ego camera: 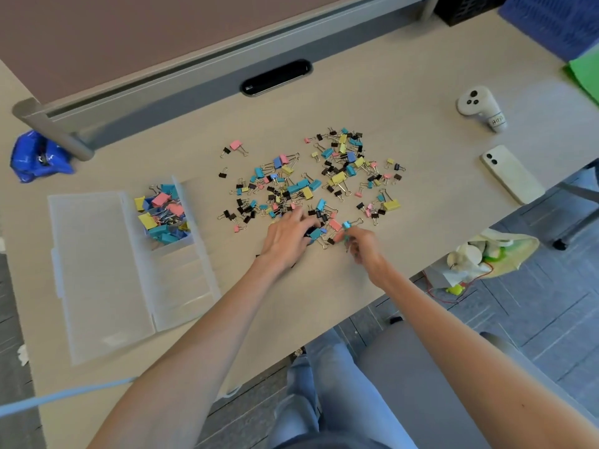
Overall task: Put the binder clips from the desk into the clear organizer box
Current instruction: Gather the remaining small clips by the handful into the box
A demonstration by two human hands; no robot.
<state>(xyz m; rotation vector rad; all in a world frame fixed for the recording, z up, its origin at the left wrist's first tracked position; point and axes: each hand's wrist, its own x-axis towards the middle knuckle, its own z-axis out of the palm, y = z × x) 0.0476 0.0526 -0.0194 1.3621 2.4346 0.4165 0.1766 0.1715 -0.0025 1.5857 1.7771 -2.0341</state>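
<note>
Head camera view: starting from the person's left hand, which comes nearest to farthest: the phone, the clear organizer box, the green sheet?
1. clear organizer box, just left of the left hand.
2. phone, off to the right.
3. green sheet, at the far right edge.

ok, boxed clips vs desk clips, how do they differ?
The boxed clips sit heaped in one end compartment of the organizer box; the desk clips lie scattered. The desk clips far outnumber the boxed clips. Many desk clips are small and black; the visible boxed clips are mostly larger, coloured. Both mix pink, yellow, teal, blue.
</note>
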